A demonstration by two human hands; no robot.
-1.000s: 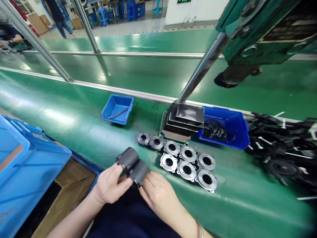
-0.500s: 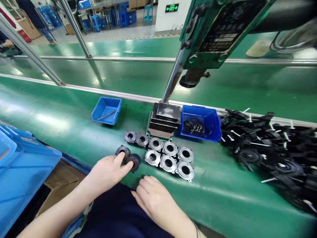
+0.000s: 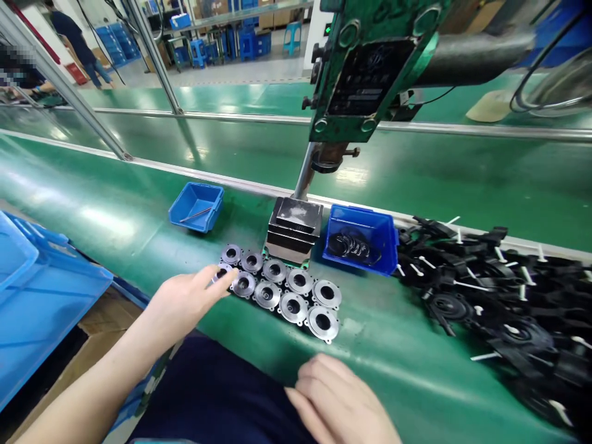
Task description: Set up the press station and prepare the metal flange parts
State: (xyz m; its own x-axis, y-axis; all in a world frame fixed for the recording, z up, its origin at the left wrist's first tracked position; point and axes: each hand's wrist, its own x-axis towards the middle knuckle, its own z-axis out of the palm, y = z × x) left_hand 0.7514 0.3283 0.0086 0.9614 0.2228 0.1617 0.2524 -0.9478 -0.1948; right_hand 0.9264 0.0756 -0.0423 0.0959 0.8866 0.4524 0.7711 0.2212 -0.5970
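Note:
Round metal-topped parts (image 3: 293,306) lie in two rows on the green bench, in front of a press base (image 3: 295,229). At the left end of the rows, my left hand (image 3: 198,299) touches the front-row parts, thumb and index finger apart; one part (image 3: 222,273) shows between those fingertips. My right hand (image 3: 340,398) rests near the bench's front edge, below the right end of the rows, with its fingers curled together. What its fingertips hold, if anything, is hidden.
A blue bin (image 3: 197,207) holds a thin rod. Another blue bin (image 3: 361,239) holds dark rings. Black parts with white pins (image 3: 509,308) are heaped at right. The green press head (image 3: 374,68) hangs above. Large blue crates (image 3: 50,302) stand at left; a person (image 3: 76,43) is beyond.
The two dark parts under my left hand now sit in the front row, metal faces showing. My right hand has moved right, away from my left. The camera view has shifted.

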